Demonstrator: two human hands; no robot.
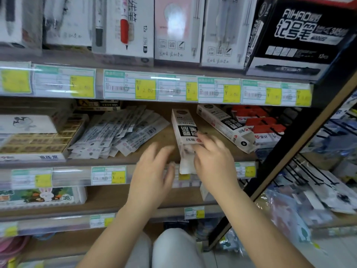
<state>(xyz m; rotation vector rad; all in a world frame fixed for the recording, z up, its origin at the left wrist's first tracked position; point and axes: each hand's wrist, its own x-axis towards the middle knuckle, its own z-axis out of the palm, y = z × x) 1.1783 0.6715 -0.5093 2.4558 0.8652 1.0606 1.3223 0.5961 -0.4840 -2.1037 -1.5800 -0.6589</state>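
The left hand is open, fingers spread at the front edge of the shelf, holding nothing. 1 white box lies on the shelf, long axis front-to-back, open end toward the person. The right hand grips that open end.

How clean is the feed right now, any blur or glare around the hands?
Head view: motion blur smears the left hand and the right hand gripping the white box; head view: glare washes out the pink package up top and streaks the price labels; head view: the wide lens tilts the shelf post at right.
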